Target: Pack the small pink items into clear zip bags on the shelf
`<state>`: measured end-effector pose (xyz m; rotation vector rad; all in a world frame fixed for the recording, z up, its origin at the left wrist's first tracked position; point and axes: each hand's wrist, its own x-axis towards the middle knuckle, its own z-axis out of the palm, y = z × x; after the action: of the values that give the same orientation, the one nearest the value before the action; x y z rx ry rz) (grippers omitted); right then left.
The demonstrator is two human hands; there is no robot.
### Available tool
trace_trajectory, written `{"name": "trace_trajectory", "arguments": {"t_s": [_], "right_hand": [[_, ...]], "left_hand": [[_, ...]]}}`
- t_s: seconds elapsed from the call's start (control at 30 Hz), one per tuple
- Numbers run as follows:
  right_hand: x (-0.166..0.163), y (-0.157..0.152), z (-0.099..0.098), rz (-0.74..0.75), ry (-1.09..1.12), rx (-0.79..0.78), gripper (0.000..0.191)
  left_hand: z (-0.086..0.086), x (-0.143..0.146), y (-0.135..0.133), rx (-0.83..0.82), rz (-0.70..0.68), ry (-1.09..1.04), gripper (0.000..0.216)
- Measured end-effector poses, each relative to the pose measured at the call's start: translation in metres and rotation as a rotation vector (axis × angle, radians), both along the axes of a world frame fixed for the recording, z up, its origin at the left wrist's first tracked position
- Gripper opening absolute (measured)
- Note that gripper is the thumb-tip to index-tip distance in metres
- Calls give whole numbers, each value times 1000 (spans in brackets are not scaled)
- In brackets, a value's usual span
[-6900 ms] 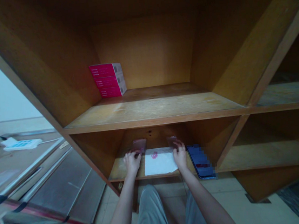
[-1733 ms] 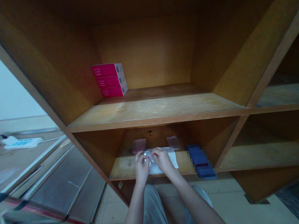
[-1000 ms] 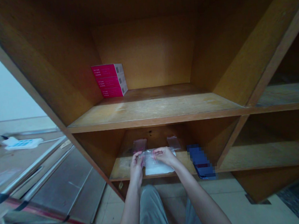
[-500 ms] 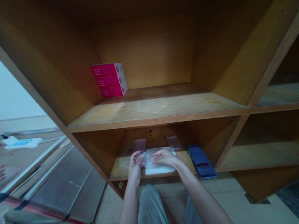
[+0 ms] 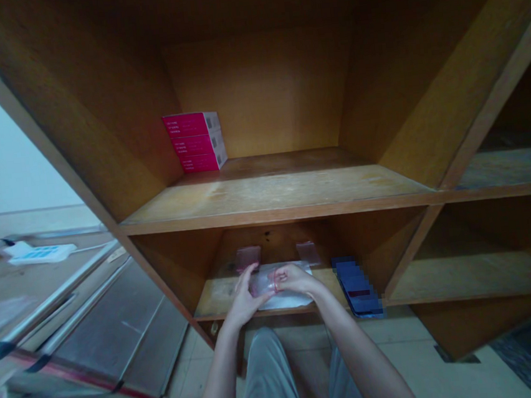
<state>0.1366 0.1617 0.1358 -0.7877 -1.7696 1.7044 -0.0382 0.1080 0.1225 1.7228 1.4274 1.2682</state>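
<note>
Both my hands work over the lower shelf point(image 5: 214, 299) of a wooden cabinet. A small clear plastic bag point(image 5: 262, 284) is held between them, above a white sheet point(image 5: 288, 299) lying on the shelf. My left hand point(image 5: 243, 300) cups the bag's left side, fingers curled up around it. My right hand point(image 5: 293, 279) pinches the bag's right edge. Two small pinkish clear bags point(image 5: 247, 257) lie behind on the same shelf, the second bag point(image 5: 307, 250) further right.
A dark blue flat object point(image 5: 356, 287) lies at the shelf's right, overhanging the front edge. Three stacked pink boxes point(image 5: 195, 142) stand at the back left of the upper shelf point(image 5: 275, 198). A white power strip point(image 5: 40, 254) lies on the surface at far left.
Early on both hands lay flat beside the white sheet. They then came together and lifted the clear bag. Since half a second ago my left hand has shifted under the bag.
</note>
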Motion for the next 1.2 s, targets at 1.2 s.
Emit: {"name": "trace_trajectory", "arguments": {"t_s": [1.2], "right_hand": [[-16, 38, -69, -895, 212, 71, 21]], "left_hand": [[-21, -25, 33, -66, -185, 353, 63]]}}
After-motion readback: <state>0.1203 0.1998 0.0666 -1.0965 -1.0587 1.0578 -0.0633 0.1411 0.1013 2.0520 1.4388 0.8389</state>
